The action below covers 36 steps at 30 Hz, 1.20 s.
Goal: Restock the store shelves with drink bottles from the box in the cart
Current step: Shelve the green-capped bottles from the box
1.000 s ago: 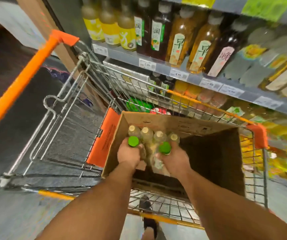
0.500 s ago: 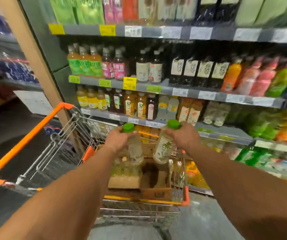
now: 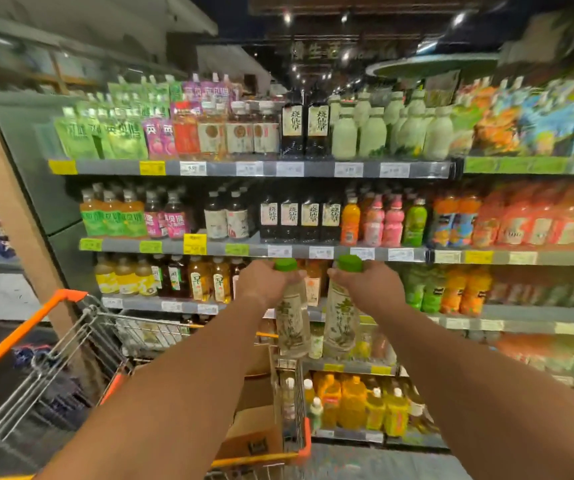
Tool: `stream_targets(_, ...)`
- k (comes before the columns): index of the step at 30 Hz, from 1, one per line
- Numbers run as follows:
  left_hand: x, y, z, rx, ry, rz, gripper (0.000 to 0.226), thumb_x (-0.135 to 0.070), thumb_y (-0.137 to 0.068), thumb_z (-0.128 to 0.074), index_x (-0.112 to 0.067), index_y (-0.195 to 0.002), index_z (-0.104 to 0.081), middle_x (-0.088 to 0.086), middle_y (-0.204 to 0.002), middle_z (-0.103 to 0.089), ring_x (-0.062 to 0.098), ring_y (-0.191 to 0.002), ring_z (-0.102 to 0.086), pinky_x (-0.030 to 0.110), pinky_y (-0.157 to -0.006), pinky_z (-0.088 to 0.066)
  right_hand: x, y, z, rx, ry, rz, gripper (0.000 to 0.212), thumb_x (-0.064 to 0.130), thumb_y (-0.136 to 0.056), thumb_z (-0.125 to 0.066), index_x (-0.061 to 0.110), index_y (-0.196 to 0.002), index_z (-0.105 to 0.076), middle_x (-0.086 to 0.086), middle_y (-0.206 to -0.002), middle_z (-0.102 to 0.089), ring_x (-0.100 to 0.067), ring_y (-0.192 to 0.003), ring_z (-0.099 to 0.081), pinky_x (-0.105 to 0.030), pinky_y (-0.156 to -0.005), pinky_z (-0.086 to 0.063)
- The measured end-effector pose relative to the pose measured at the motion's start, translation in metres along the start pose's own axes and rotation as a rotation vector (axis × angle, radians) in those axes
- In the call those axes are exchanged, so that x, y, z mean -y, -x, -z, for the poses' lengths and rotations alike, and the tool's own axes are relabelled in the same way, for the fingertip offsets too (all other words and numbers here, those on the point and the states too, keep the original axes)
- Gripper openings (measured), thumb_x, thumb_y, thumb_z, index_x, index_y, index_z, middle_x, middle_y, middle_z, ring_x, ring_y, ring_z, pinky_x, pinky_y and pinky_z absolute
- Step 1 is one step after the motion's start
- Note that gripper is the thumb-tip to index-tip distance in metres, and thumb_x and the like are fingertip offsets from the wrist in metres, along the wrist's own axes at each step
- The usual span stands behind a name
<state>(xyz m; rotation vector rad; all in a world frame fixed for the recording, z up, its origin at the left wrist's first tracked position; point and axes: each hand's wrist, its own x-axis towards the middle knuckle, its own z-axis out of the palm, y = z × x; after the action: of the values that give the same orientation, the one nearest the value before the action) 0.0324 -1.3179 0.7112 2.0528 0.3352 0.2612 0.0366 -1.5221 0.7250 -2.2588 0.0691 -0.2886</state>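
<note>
Head view: left hand (image 3: 266, 284) is gripping the neck of a clear plastic green-capped drink bottle (image 3: 292, 317), fingers curled tight round it, and right hand (image 3: 368, 285) is gripping a second clear green-capped bottle (image 3: 341, 318) the same way. Both bottles are hanging upright side by side, close together but whether touching I can't tell, in front of the grey metal store shelves (image 3: 313, 252) packed with drinks. The brown cardboard box (image 3: 254, 434) is sitting below in the orange-handled wire shopping cart (image 3: 53, 344), mostly hidden by the left forearm.
</note>
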Motion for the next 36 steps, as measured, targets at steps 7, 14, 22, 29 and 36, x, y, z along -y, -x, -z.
stream_targets(7,-0.002,-0.036,-0.048,0.012,-0.051,0.033,0.059,-0.063,-0.063,-0.076,-0.024,-0.105,-0.065,-0.001,-0.100,-0.069,0.020,-0.088,-0.065,0.037,-0.079,-0.056,-0.037,-0.032,-0.018,-0.028,0.066,-0.096,0.052,0.076,-0.061,-0.061,0.026,-0.075,-0.056,0.012,-0.068,-0.059,-0.008,-0.063,-0.055,-0.026,-0.055,-0.045)
stream_targets(14,0.002,-0.071,-0.098,0.073,-0.197,0.015,0.049,-0.065,-0.067,-0.071,-0.022,-0.085,-0.056,-0.001,-0.088,-0.063,0.022,-0.080,-0.060,0.031,-0.070,-0.052,-0.081,-0.065,-0.038,-0.080,0.087,-0.126,0.038,0.067,-0.071,-0.060,0.029,-0.069,-0.056,0.015,-0.063,-0.057,-0.005,-0.061,-0.052,-0.022,-0.051,-0.039)
stream_targets(22,0.015,-0.103,-0.172,0.039,-0.108,0.000,0.037,-0.062,-0.067,-0.074,-0.031,-0.075,-0.056,-0.013,-0.072,-0.055,0.016,-0.072,-0.055,0.024,-0.062,-0.040,-0.142,-0.122,-0.056,-0.194,0.115,-0.130,0.065,0.073,-0.074,-0.055,0.020,-0.111,-0.063,0.019,-0.064,-0.048,-0.014,-0.068,-0.048,-0.028,-0.057,-0.036)
stream_targets(29,0.027,-0.143,-0.255,-0.087,0.010,-0.062,0.023,-0.054,-0.071,-0.076,-0.034,-0.077,-0.067,-0.011,-0.076,-0.068,0.016,-0.078,-0.062,0.032,-0.073,-0.052,-0.217,-0.177,-0.066,-0.242,-0.032,-0.084,0.071,0.073,-0.074,-0.057,0.026,-0.128,-0.055,0.020,-0.071,-0.049,-0.013,-0.076,-0.052,-0.027,-0.061,-0.037)
stream_targets(36,0.048,-0.192,-0.301,-0.194,0.036,-0.038,0.023,-0.055,-0.068,-0.077,-0.040,-0.082,-0.068,-0.013,-0.084,-0.068,0.015,-0.084,-0.063,0.037,-0.081,-0.054,-0.245,-0.245,-0.087,-0.164,-0.164,0.000,0.063,0.071,-0.072,-0.060,0.037,-0.124,-0.051,0.022,-0.086,-0.062,-0.013,-0.091,-0.060,-0.031,-0.077,-0.051)
